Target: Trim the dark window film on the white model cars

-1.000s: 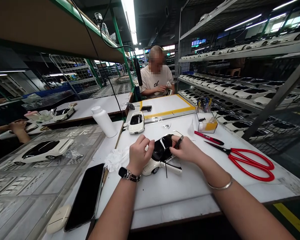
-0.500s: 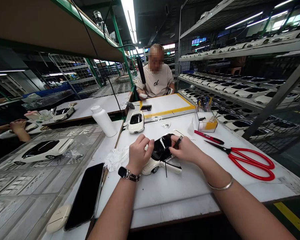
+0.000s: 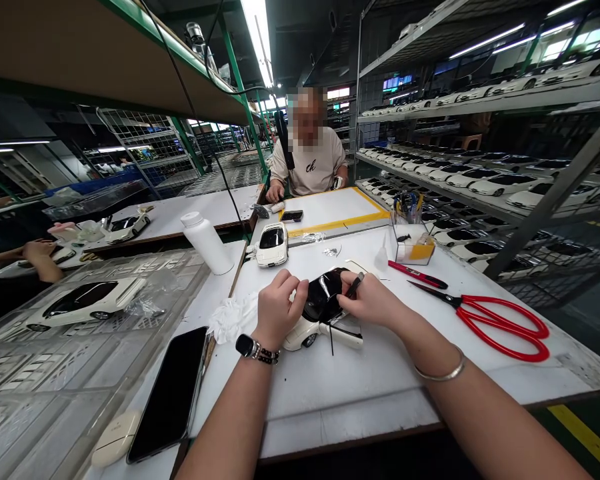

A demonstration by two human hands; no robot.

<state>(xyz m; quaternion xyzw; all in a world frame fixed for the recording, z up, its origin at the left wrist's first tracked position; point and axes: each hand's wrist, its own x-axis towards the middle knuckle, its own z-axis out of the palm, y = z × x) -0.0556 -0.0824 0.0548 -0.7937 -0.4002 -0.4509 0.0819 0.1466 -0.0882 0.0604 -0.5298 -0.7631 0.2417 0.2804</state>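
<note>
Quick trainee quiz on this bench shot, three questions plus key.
1. Which hand holds the small dark tool?
2. True or false: the red-handled scissors lie on the bench to the right of the white model car.
3. What is on the left wrist: A) a watch, B) a bangle, C) nothing?

Key:
1. The right hand.
2. True.
3. A, a watch.

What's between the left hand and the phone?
In the head view, a crumpled white cloth lies on the bench between the left hand and the phone.
</note>
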